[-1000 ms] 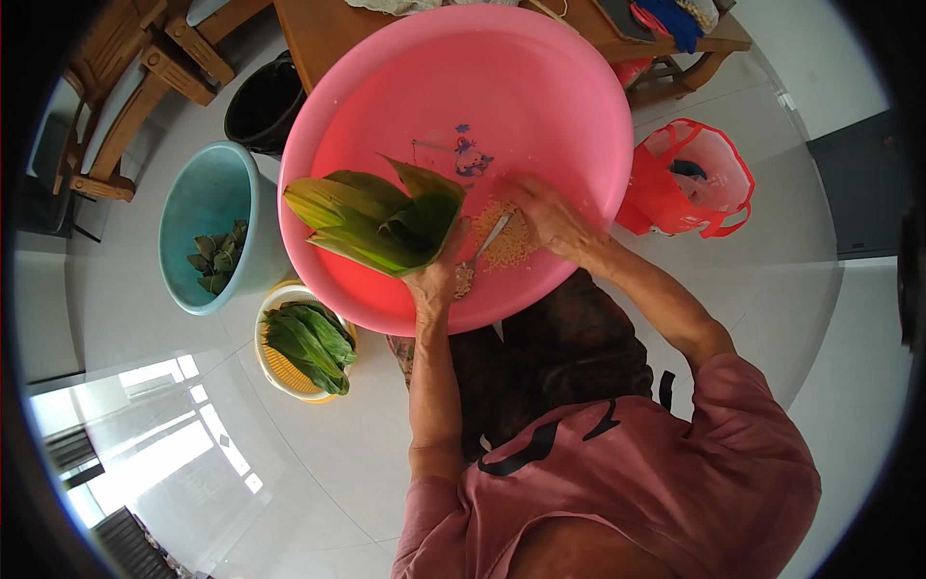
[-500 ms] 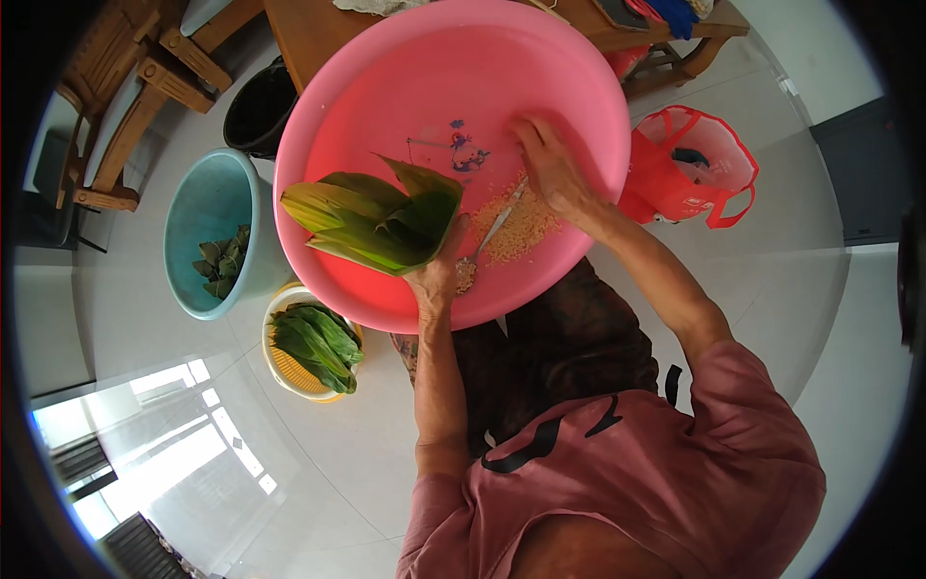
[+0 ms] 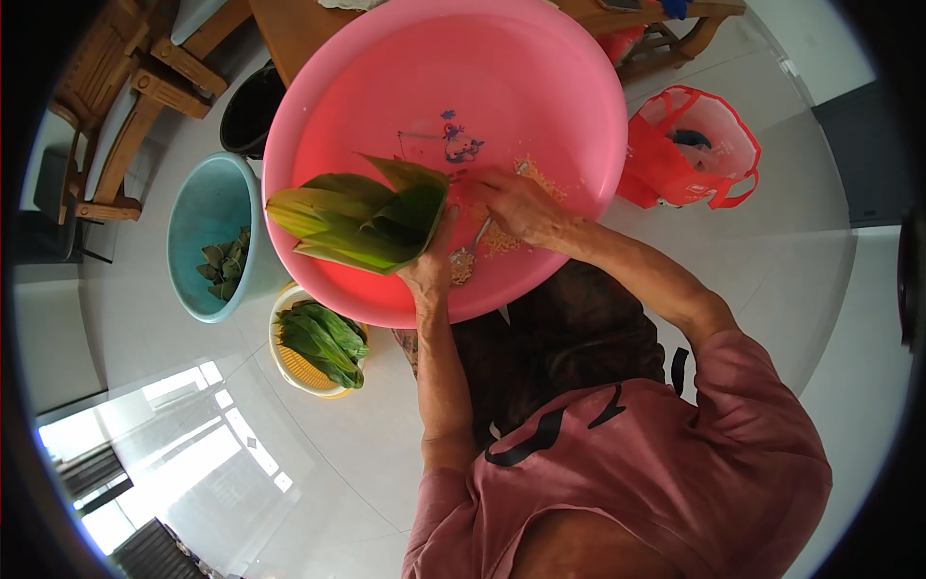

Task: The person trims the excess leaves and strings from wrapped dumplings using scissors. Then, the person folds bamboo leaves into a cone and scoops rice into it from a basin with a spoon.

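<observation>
Several broad green leaves [image 3: 357, 217], folded together into a cone, are gripped near their base by my left hand [image 3: 430, 265]. The cone's wide leaf tips point left over the pink basin [image 3: 323, 68]. Just right of the cone's edge, my right hand [image 3: 521, 205] hovers over the basin, fingers stretched towards the leaves and nothing visible in them. Beneath it lies a metal spoon [image 3: 482, 232], partly hidden by the hand, with grains on its bowl. Loose yellowish grains [image 3: 502, 241] are scattered on the basin floor around it.
Left of the basin stands a teal bucket [image 3: 193, 193] with leaf-wrapped bundles [image 3: 224, 265] inside. Below it, a yellow-and-white basket [image 3: 297, 367] holds green leaves [image 3: 323, 343]. A black bin [image 3: 253, 111] is behind, a red bag [image 3: 690, 164] at right, wooden furniture [image 3: 145, 116] at upper left.
My right hand has moved left and down, from above the grains towards the leaf cone. My left hand still holds the cone. The view has shifted slightly.
</observation>
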The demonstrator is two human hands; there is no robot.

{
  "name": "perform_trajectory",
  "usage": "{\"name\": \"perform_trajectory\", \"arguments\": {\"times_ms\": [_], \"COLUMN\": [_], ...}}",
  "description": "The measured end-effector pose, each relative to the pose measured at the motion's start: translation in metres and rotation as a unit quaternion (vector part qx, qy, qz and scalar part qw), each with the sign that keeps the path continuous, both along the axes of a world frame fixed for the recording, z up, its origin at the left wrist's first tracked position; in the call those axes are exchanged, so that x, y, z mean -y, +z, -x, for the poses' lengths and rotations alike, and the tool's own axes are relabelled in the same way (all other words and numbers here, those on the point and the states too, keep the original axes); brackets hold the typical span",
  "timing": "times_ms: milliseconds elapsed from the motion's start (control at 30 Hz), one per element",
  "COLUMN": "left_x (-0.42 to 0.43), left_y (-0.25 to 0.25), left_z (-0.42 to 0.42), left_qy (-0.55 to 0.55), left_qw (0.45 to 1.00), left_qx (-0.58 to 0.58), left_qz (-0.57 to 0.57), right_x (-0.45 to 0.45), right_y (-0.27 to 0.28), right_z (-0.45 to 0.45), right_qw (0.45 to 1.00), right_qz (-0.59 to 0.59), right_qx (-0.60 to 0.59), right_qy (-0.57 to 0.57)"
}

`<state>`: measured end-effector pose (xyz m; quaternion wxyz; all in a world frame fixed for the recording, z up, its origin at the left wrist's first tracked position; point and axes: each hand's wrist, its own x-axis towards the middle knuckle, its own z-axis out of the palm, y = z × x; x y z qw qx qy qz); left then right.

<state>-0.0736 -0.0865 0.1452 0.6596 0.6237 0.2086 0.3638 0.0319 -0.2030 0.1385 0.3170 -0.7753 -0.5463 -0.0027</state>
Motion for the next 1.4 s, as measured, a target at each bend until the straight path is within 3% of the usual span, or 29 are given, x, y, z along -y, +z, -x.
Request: {"name": "perform_trajectory", "arguments": {"times_ms": [100, 200, 300, 400, 500, 600, 700, 800, 900, 1000, 1100, 1200, 1300, 1400], "left_x": [0.001, 0.003, 0.002, 0.003, 0.006, 0.005, 0.004, 0.008, 0.010, 0.006, 0.008, 0.008, 0.007, 0.006], "left_y": [-0.003, 0.000, -0.004, -0.004, 0.001, 0.001, -0.003, 0.001, 0.005, 0.002, 0.002, 0.004, 0.002, 0.000], "left_z": [0.002, 0.001, -0.001, 0.003, 0.001, 0.002, 0.002, 0.004, 0.000, 0.001, 0.003, 0.001, 0.004, 0.006], "left_qy": [-0.001, -0.003, 0.002, 0.007, 0.006, -0.003, -0.003, 0.009, 0.004, -0.007, -0.009, -0.013, -0.010, -0.022], "left_qw": [1.000, 1.000, 1.000, 1.000, 1.000, 1.000, 1.000, 1.000, 1.000, 1.000, 1.000, 1.000, 1.000, 0.999], "left_qx": [-0.002, 0.003, 0.006, -0.001, -0.011, -0.003, 0.000, -0.005, 0.004, 0.001, -0.004, 0.010, -0.002, -0.009], "left_qz": [-0.008, 0.008, -0.006, -0.021, -0.015, -0.016, -0.018, 0.000, -0.002, -0.008, -0.004, -0.014, -0.005, 0.025], "right_x": [-0.015, -0.003, 0.007, 0.021, 0.029, 0.036, 0.040, 0.033, 0.032, 0.036, 0.052, 0.078, 0.076, 0.069], "right_y": [-0.004, -0.018, -0.009, 0.026, 0.004, -0.008, 0.001, 0.016, 0.006, 0.009, 0.053, 0.054, 0.026, 0.007], "right_z": [-0.003, 0.004, 0.010, -0.008, -0.044, -0.025, -0.023, -0.033, -0.025, -0.018, -0.028, -0.026, 0.003, 0.027], "right_qw": [0.995, 0.977, 0.996, 0.995, 0.983, 0.991, 0.994, 0.991, 0.980, 0.997, 0.987, 0.982, 0.976, 0.978], "right_qz": [0.003, 0.138, 0.061, -0.031, 0.006, 0.080, 0.048, 0.040, 0.170, 0.048, 0.049, 0.098, 0.124, 0.110], "right_qx": [0.089, 0.126, 0.028, 0.078, 0.074, 0.037, -0.036, 0.045, 0.105, 0.046, -0.030, 0.079, 0.080, -0.049], "right_qy": [0.045, 0.100, 0.053, -0.059, -0.170, -0.099, -0.088, -0.119, -0.006, -0.029, -0.148, -0.139, -0.158, -0.169]}}
